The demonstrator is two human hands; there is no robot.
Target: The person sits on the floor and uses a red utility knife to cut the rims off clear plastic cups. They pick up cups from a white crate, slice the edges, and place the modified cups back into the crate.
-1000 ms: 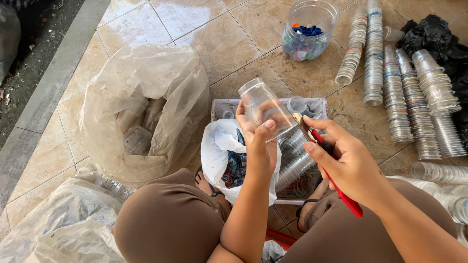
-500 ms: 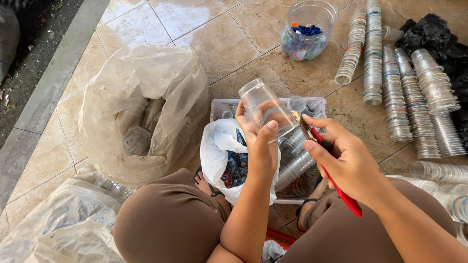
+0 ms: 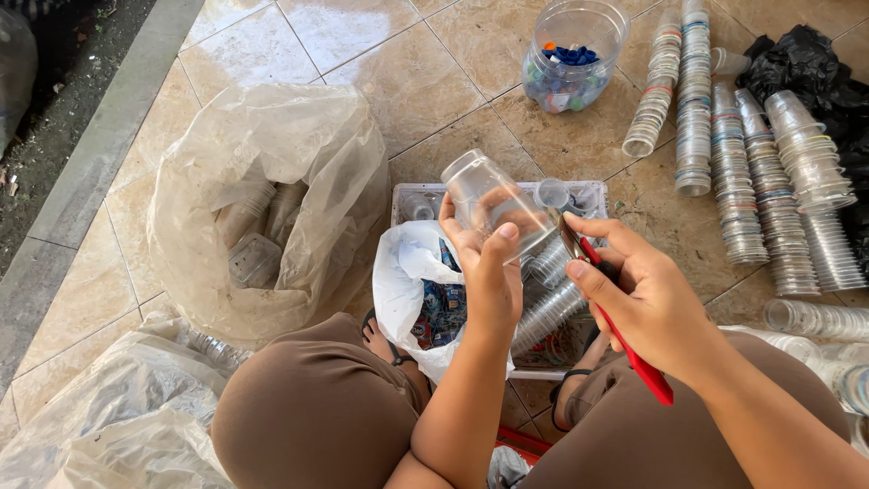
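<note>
From the head camera, the person sits low on the tiled floor (image 3: pixel 434 109), knees in brown cloth spread to either side. The left hand (image 3: pixel 484 272) is clenched around a clear plastic cup (image 3: pixel 493 204), thumb up one side and fingers wrapped behind, so the cup tilts with its base up and to the left, above the grip rather than inside it. The right hand (image 3: pixel 647 303) is closed on a red-handled cutter (image 3: pixel 625 335) — its metal tip meets the cup's rim just where the two hands come together, the red handle running down past the wrist.

Under the hands lies a shallow clear tray (image 3: pixel 412 195) holding more cups, with a white plastic bag (image 3: pixel 412 281) of coloured scraps against its near left corner. A big translucent sack (image 3: pixel 272 199) with cups inside stands just left of the tray, more crumpled plastic sheeting (image 3: pixel 100 426) near the left knee. To the right, long nested stacks of cups (image 3: pixel 751 181) lie in rows on the tiles — close beside the right arm. A jar of coloured caps (image 3: pixel 570 54) stands farther off, with bare tile between it and the tray.
</note>
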